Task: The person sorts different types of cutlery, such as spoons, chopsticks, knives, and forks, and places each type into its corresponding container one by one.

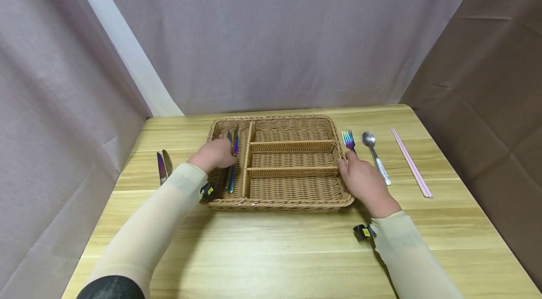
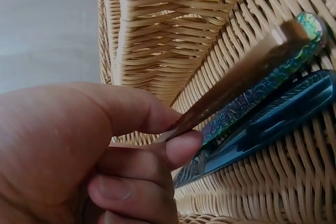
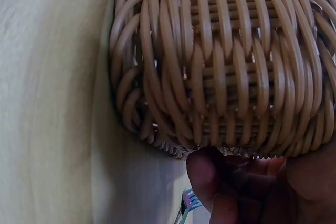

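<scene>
A wicker cutlery tray [image 1: 292, 202] with several compartments sits mid-table. My left hand [image 1: 216, 154] is inside its long left compartment. In the left wrist view its thumb and finger [image 2: 168, 132] pinch a knife [image 2: 236, 77] by one end, slanted above an iridescent knife [image 2: 262, 100] and a dark blue one [image 2: 283, 114] lying on the weave [image 2: 157, 24]. My right hand [image 1: 364, 181] lies palm down at the tray's right side, over the handle of a rainbow fork [image 1: 348, 139]. Its fingertips [image 3: 205, 174] touch the tray's outer wall [image 3: 220, 66], with the fork's tines [image 3: 189, 203] just below.
A silver spoon [image 1: 372, 148] and a pair of pink chopsticks [image 1: 410, 162] lie right of the fork. Two knives [image 1: 164, 167] lie on the wooden table [image 1: 271, 252] left of the tray. Cloth curtains enclose the table on three sides.
</scene>
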`<state>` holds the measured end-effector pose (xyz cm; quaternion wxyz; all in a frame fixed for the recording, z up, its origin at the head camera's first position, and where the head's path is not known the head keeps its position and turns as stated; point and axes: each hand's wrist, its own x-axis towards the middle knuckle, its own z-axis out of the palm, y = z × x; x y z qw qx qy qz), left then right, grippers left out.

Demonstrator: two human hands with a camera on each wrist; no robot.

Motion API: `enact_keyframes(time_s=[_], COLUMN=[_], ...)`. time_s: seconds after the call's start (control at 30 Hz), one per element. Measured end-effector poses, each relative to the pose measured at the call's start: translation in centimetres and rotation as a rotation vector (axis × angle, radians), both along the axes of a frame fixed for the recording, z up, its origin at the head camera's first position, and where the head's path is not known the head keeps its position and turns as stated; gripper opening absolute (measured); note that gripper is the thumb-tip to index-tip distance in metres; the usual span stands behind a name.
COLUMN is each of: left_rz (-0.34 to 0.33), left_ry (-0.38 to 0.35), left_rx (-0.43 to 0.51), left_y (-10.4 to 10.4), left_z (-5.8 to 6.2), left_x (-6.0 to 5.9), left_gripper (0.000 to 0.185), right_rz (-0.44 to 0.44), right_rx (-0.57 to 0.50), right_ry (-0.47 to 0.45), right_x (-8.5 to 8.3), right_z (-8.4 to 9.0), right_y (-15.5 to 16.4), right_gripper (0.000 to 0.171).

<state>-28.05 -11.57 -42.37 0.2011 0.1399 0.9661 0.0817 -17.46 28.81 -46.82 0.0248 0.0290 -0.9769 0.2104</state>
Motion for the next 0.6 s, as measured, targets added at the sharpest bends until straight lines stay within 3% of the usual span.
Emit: enact_keyframes(time_s=[0.27,0.3,0.5,0.53,0.6], left_rz=[-0.01,-0.026,-0.039,-0.028,-0.031], left_ry=[-0.041,-0.042,-0.067,-0.072,-0.08], left_rx=[-0.004,0.016,0.024,0.003,0.001], left_y=[0.1,-0.4,-0.4,0.1,0.1], left_z=[-0.1,-1.6,-1.8,-0.4,-0.5], left_x=[-0.3,-1.3,-1.5,-0.7,-0.7], left_gripper=[0.037,0.038,0.036,0.034,0.032], right_rz=[0.002,0.001,-0.005,-0.005,-0.004], right_rx=[0.004,0.005,0.002,0.001,-0.002], right_ry=[0.009,0.008,0.0,-0.004,-0.01], right_x=[0.0,0.0,-0.1,0.0,0.0], right_z=[0.0,-0.1,-0.1,-0.1,0.0], right_y=[0.0,0.1,0.0,0.0,0.0], right_gripper=[0.055,0.056,0.056,0.057,0.057])
